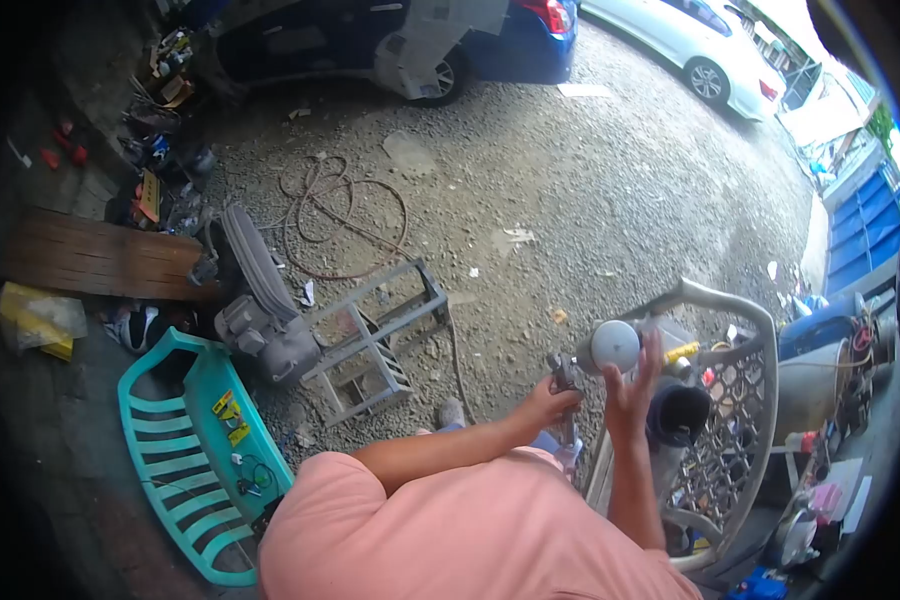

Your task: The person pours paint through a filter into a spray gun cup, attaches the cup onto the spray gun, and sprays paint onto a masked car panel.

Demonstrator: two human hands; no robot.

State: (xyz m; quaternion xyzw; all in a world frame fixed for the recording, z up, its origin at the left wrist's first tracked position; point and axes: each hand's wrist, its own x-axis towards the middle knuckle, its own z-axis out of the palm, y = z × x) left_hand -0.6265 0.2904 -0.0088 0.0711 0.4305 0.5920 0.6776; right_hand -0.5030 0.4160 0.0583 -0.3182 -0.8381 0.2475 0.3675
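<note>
My left hand (552,403) is closed around a metal spray gun (567,385). A round grey-white cup (615,345) sits at the top of the gun. Beside the cup, my right hand (630,395) is raised with its fingers stretched out, the thumb close to the cup's lower edge. Whether the thumb touches the cup I cannot tell. Just right of my right hand is a dark round container (679,413), on or by a grey plastic chair (760,400). A yellow item (681,352) lies near the chair's upper part.
A teal plastic chair (183,420) stands at the left, near a compressor (270,340) and a metal frame (370,345). A hose (407,215) lies coiled on gravel. Behind are a blue car (515,50) and a white car (670,35). Clutter lines the right side.
</note>
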